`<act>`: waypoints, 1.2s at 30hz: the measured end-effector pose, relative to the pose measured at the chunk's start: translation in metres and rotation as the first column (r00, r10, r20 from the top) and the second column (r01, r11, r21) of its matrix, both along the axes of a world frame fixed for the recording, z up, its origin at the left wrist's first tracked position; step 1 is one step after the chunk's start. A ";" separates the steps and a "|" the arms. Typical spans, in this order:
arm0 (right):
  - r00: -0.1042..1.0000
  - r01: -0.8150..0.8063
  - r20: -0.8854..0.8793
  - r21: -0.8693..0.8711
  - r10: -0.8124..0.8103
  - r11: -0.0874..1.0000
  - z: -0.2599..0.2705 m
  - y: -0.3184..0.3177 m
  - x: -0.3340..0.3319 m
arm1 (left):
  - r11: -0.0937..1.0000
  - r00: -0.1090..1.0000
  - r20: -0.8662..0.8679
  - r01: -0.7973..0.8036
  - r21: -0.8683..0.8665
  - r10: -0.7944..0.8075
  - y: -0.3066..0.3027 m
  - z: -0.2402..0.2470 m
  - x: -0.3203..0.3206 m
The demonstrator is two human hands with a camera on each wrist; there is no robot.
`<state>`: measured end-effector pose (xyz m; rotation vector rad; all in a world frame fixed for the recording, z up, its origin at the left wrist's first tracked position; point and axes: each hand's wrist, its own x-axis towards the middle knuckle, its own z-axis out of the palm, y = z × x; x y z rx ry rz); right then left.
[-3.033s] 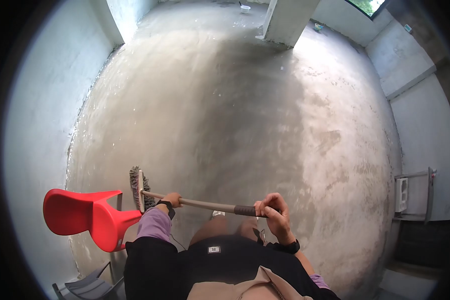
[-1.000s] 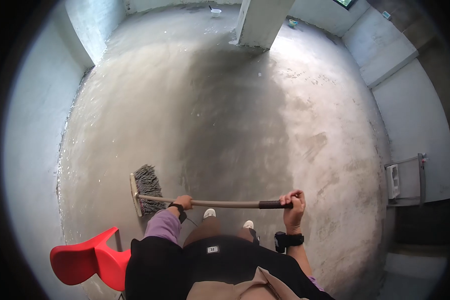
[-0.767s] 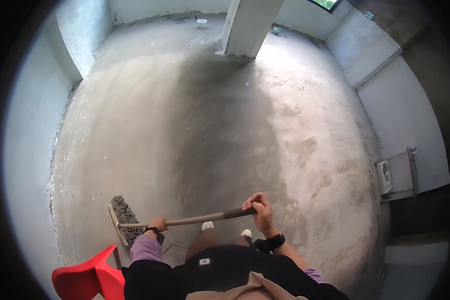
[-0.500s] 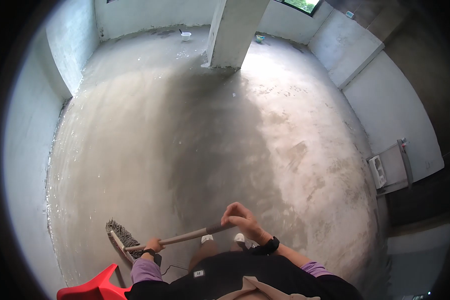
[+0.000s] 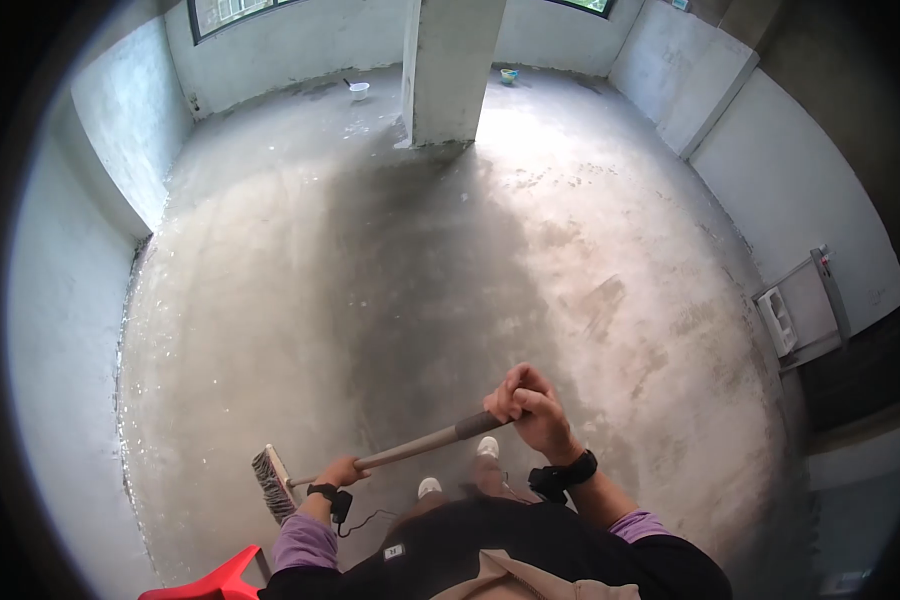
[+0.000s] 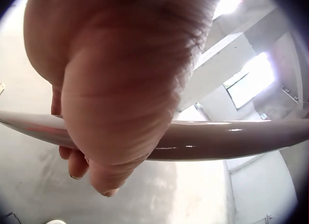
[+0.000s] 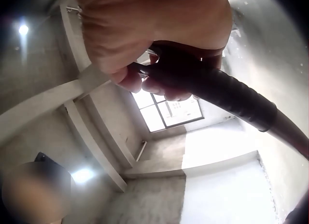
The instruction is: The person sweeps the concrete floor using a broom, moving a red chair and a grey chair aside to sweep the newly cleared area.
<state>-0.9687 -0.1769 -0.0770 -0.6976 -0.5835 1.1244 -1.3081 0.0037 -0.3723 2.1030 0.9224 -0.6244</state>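
Observation:
In the head view a mop with grey string strands lies across the lower middle, its head point(image 5: 272, 483) at the left near the floor. My left hand point(image 5: 341, 472) grips the beige mop handle point(image 5: 410, 450) low down, close to the head. Up at the handle's end, my right hand point(image 5: 535, 405) holds the dark ribbed grip point(image 5: 473, 425). The left wrist view shows the left hand's fingers wrapped around the smooth pole point(image 6: 231, 139). In the right wrist view the right fingers curl round the black grip point(image 7: 236, 96) near its tip.
A red chair point(image 5: 215, 580) stands at the lower left, close to the mop head. Far off, a pillar point(image 5: 454, 75) rises from the concrete floor, with a white bowl point(image 5: 359, 90) and a small coloured bowl point(image 5: 509, 76) nearby. A grey frame point(image 5: 805, 305) stands along the right wall.
The view has tilted up, and the red chair has dropped toward the bottom edge. The mop's strands have swung from the right of its bar to the left. Both hands still hold the handle.

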 end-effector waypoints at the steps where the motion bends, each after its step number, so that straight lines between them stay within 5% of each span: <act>1: 0.999 0.028 0.036 0.024 -0.029 0.999 0.006 -0.004 0.015 | 1.000 1.000 0.018 0.016 0.006 -0.016 0.000 0.008 0.019; 9: 0.905 0.363 0.176 0.156 -0.388 0.918 0.044 -0.081 0.130 | 0.975 0.948 0.227 0.221 0.028 -0.221 -0.033 0.028 0.217; 16: 0.646 0.623 0.392 0.225 -0.655 0.749 0.084 -0.210 0.200 | 0.856 0.820 0.357 0.509 -0.097 -0.447 -0.111 0.057 0.402; 21: 0.472 0.740 0.432 0.280 -0.769 0.612 0.112 -0.292 0.213 | 0.739 0.629 0.527 0.673 -0.004 -0.571 -0.179 0.068 0.494; 27: 0.057 0.891 0.633 0.317 -0.772 0.325 0.115 -0.318 0.214 | 0.686 0.582 0.537 0.727 -0.007 -0.611 -0.213 0.057 0.550; 31: 0.029 0.923 0.608 0.289 -0.793 0.256 0.081 -0.308 0.229 | 0.704 0.617 0.483 0.711 -0.004 -0.621 -0.200 0.032 0.550; 36: 0.162 0.948 0.539 0.147 -0.827 0.282 0.042 -0.269 0.236 | 0.784 0.735 0.364 0.621 -0.020 -0.573 -0.150 0.009 0.505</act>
